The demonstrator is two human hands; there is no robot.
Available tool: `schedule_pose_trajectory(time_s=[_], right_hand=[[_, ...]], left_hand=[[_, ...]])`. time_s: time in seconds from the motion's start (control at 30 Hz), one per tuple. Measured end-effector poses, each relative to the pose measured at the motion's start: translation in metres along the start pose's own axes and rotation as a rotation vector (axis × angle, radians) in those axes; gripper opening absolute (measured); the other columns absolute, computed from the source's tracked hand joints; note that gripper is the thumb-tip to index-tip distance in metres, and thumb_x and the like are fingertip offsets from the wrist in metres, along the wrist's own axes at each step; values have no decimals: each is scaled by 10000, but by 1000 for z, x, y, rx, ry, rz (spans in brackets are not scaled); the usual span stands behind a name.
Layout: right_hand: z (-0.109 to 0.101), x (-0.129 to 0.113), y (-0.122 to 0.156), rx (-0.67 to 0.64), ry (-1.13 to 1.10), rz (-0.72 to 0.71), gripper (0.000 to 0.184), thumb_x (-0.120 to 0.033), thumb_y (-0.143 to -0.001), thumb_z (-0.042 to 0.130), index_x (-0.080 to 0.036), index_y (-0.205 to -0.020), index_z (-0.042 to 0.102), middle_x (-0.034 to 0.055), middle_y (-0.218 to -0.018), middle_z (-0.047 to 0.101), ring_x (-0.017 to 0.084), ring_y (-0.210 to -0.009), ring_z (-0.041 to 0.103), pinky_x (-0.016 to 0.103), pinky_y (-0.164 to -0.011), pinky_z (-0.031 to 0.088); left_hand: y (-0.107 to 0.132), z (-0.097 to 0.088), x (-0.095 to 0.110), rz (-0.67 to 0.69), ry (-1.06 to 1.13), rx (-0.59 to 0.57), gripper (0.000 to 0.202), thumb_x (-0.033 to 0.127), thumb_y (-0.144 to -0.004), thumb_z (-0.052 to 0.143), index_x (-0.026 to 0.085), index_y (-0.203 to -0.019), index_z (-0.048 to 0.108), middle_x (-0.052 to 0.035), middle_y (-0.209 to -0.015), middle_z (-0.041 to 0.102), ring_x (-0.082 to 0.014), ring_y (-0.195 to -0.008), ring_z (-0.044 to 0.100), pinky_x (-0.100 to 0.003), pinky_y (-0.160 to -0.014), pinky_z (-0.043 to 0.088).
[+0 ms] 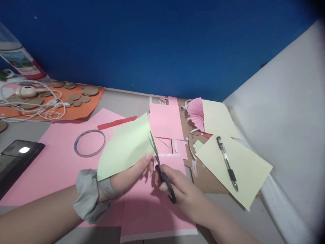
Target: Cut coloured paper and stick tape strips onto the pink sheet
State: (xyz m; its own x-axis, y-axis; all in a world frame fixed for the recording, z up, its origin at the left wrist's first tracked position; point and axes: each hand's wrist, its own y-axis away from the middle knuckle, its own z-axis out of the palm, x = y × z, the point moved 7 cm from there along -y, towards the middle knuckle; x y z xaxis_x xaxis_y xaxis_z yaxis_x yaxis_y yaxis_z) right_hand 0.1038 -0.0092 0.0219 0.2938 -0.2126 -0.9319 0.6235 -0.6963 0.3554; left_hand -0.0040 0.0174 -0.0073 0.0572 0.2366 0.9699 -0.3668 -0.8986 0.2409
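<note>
My left hand (143,168) pinches the lower right corner of a pale green sheet of paper (124,145), which curves up over my wrist. Black-handled scissors (165,183) are in my right hand (180,189), fingers through the loops. Their blades (153,144) point away from me and lie along the sheet's right edge, slightly apart at the tips. Beneath both hands lie pink sheets of paper (157,213). A red paper strip (116,122) rests just behind the green sheet, and a roll of tape (89,143) is to its left.
At the right, a pen (227,164) lies on a pale yellow-green sheet (254,169) near a pink folded fan (196,113). Cardboard discs (90,90) and white earphones (54,103) sit on orange paper (93,101). A phone (20,162) and a bottle (22,61) are at left.
</note>
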Motion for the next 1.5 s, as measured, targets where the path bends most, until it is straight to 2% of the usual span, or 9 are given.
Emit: schedule_pose_trajectory(time_s=[0.37, 0.63, 0.9, 1.03, 1.27, 1.5], right_hand=[[1, -2, -1, 36, -56, 3, 220, -387, -919, 463, -184, -833, 447, -13, -795, 488, 135, -743, 496, 303, -740, 455], [-1, -1, 0, 63, 26, 12, 200, -336, -942, 424, -193, -802, 426, -19, -766, 489, 122, -703, 454, 253, -664, 399], [0, 0, 1, 95, -8, 26, 207, -311, -955, 400, -198, -782, 410, -31, -739, 448, 111, -684, 446, 236, -689, 404], [-1, 0, 0, 92, 2, 43, 223, -316, -956, 396, -198, -767, 398, -37, -720, 432, 105, -665, 426, 228, -675, 396], [0, 1, -1, 99, -3, 40, 257, -364, -954, 391, -203, -755, 375, -51, -680, 366, 92, -603, 354, 219, -599, 360], [1, 6, -2, 105, -18, 31, 267, -372, -962, 354, -207, -753, 368, -58, -662, 352, 94, -594, 343, 225, -622, 358]], left_hand=[[0, 1, -3, 9, -7, -24, 520, 518, -923, 291, 188, -571, 487, 10, -555, 496, -124, -567, 468, -278, -657, 400], [-1, 0, -5, 15, 18, -9, 497, 523, -912, 323, 189, -585, 490, 15, -532, 490, -122, -531, 457, -273, -634, 407], [-3, -1, -15, -23, 15, -25, 492, 522, -915, 312, 187, -605, 496, 19, -533, 476, -124, -530, 446, -274, -646, 408], [-4, -1, -13, 1, 11, -41, 476, 504, -913, 342, 191, -585, 487, 17, -544, 488, -125, -554, 464, -270, -677, 417], [-4, -3, -12, -9, -4, 5, 509, 525, -914, 315, 187, -588, 511, 21, -494, 490, -117, -493, 461, -266, -603, 417], [-3, -3, -8, -6, -8, 24, 519, 528, -911, 317, 190, -557, 488, 15, -506, 498, -115, -505, 463, -265, -602, 414]])
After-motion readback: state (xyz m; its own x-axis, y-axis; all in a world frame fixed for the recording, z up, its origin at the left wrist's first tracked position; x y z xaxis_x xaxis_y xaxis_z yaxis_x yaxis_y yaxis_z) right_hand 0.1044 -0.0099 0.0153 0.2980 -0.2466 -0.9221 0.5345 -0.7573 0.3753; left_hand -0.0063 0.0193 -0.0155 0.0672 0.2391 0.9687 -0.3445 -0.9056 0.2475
